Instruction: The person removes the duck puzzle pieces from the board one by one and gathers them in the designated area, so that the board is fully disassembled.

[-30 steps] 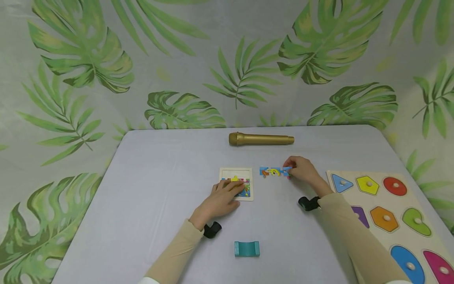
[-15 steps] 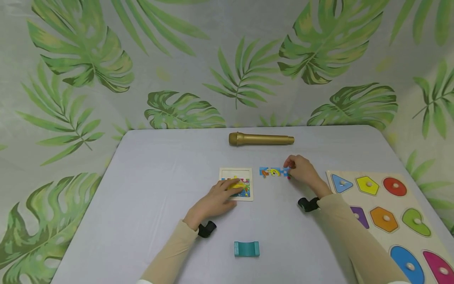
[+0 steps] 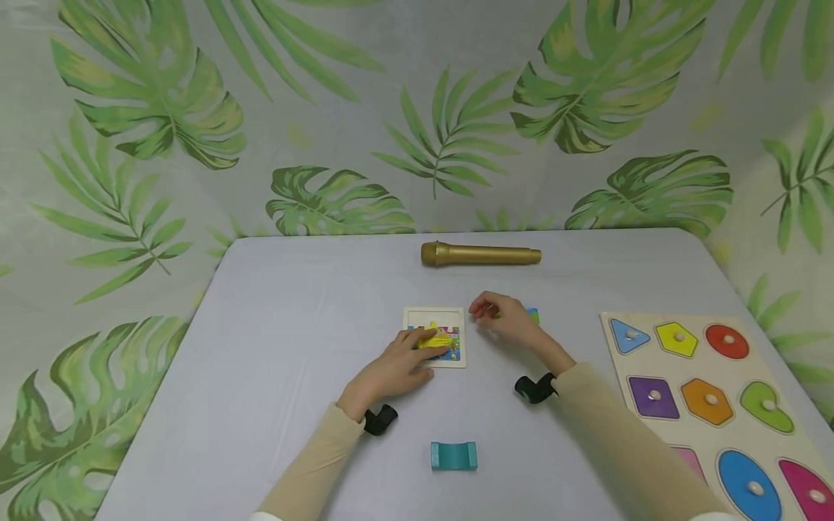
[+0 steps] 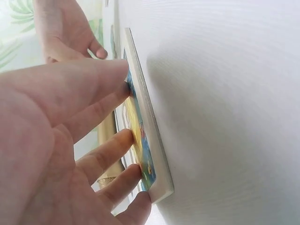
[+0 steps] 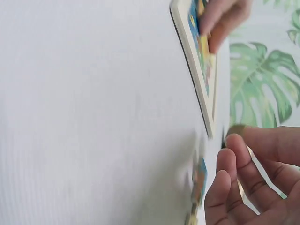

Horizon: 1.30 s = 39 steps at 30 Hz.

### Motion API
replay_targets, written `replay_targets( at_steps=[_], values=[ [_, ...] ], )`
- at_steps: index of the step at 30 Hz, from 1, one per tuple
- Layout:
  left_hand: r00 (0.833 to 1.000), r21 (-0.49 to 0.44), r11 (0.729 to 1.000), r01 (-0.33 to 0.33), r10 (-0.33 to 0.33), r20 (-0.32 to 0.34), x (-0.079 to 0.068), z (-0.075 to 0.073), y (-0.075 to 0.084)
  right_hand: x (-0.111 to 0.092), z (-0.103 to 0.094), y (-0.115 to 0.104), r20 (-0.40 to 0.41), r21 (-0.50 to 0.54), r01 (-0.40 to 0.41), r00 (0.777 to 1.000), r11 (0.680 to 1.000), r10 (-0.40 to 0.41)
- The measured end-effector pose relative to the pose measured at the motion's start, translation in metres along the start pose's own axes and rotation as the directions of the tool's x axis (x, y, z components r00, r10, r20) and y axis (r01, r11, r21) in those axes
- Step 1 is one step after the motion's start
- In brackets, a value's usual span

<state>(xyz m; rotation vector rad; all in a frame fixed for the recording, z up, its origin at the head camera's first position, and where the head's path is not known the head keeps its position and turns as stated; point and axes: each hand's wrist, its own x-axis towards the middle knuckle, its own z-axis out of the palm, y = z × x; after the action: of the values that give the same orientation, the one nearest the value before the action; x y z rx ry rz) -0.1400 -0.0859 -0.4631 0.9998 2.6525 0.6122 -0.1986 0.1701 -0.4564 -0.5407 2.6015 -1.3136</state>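
Observation:
My left hand (image 3: 391,373) rests on a small wooden jigsaw puzzle tray (image 3: 423,312), its fingertips on the yellow and blue picture pieces (image 3: 438,338). In the left wrist view the fingers of the left hand (image 4: 51,131) lie fairly straight along the tray face (image 4: 149,126). My right hand (image 3: 511,322) hovers just right of the tray, fingers loosely bent and nothing between them. Beneath it lies a short row of jigsaw pieces (image 3: 534,315), mostly hidden by the hand; part of the row (image 5: 200,180) shows beside the fingertips in the right wrist view.
A gold microphone (image 3: 482,255) lies at the back of the table. A teal arched block (image 3: 453,456) sits near the front. On the right is a large knobbed shape board (image 3: 710,376), partly overlapped by the right sleeve (image 3: 625,434).
My right hand has moved left from the right end of the jigsaw row toward the tray, covering most of the row. The left hand first drew back slightly on the tray, then stayed.

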Motion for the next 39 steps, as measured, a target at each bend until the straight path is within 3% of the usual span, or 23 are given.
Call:
replay_targets(
  at_steps=[8, 13, 18, 24, 34, 39],
  values=[
    [1.0, 0.013, 1.0, 0.005, -0.005, 0.001, 0.0, -0.002, 0.001, 0.005, 0.027, -0.012, 0.047, 0.021, 0.032, 0.998, 0.999, -0.033],
    [1.0, 0.016, 1.0, -0.001, 0.001, -0.008, 0.001, -0.002, 0.002, 0.008, 0.036, -0.017, 0.058, -0.046, 0.025, 0.998, 0.999, -0.022],
    [1.0, 0.013, 1.0, 0.002, -0.002, -0.011, 0.002, -0.002, 0.002, 0.008, 0.039, -0.02, 0.051, -0.082, 0.019, 0.999, 0.996, -0.014],
    [1.0, 0.007, 1.0, 0.019, -0.019, 0.002, 0.003, -0.003, 0.003, 0.007, 0.04, -0.021, 0.038, -0.034, -0.001, 0.999, 0.999, 0.002],
    [0.999, -0.007, 0.999, 0.034, -0.034, 0.01, 0.004, -0.003, 0.004, 0.006, 0.04, -0.024, 0.029, -0.105, 0.08, 0.997, 0.991, -0.077],
    [0.999, -0.003, 0.999, 0.032, -0.032, 0.011, 0.005, -0.002, 0.003, 0.003, 0.037, -0.018, 0.025, -0.016, 0.026, 0.999, 1.0, -0.026]
  ],
)
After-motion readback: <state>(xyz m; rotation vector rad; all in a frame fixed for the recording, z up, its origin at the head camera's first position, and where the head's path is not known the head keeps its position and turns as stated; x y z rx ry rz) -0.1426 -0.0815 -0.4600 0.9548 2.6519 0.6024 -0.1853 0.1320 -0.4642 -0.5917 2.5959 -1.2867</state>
